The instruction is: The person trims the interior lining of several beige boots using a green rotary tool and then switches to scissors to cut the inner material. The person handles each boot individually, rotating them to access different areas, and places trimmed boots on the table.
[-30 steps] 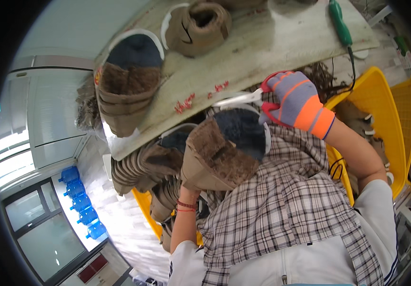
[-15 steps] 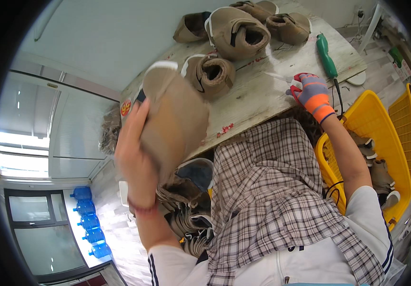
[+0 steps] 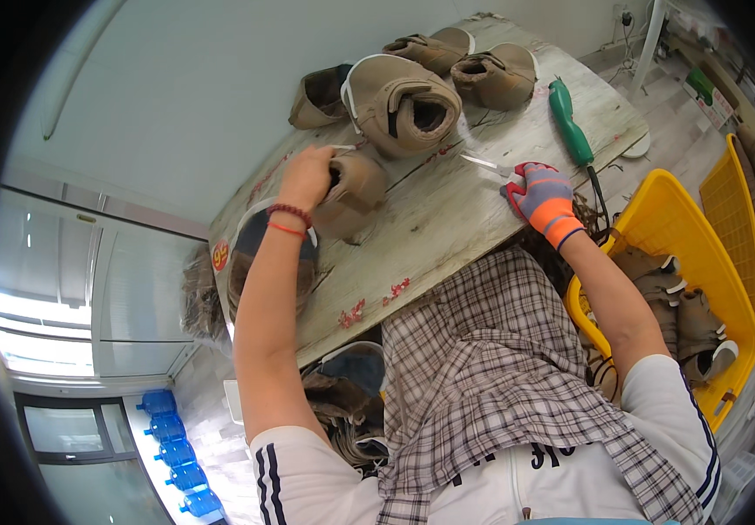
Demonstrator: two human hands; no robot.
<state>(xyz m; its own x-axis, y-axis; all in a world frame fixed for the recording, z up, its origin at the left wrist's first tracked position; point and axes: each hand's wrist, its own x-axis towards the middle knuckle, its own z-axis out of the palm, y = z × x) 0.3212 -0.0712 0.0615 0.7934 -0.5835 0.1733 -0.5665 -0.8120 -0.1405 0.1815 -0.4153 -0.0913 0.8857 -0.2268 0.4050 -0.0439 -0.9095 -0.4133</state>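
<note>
My bare left hand [image 3: 305,178] is closed on the near edge of a tan fleece-lined shoe [image 3: 355,194] on the worktable [image 3: 447,206]. The shoe is slightly blurred. Under my left forearm, another brown shoe [image 3: 250,254] with a dark blue inside lies at the table's left end, partly hidden by the arm. In a grey and orange glove, my right hand [image 3: 542,194] is wrapped round red-handled scissors [image 3: 484,164]. Their blades point left above the tabletop.
Several tan shoes [image 3: 412,105] stand along the table's back. A green corded hand tool [image 3: 570,122] lies at the right. Beside me on the right stands a yellow basket [image 3: 701,236] with shoes. More shoes [image 3: 342,394] are stacked below the table's front edge.
The shoe raised in my left hand has gone down onto the table's left end. That hand has moved up and right to another shoe. My right hand keeps the scissors.
</note>
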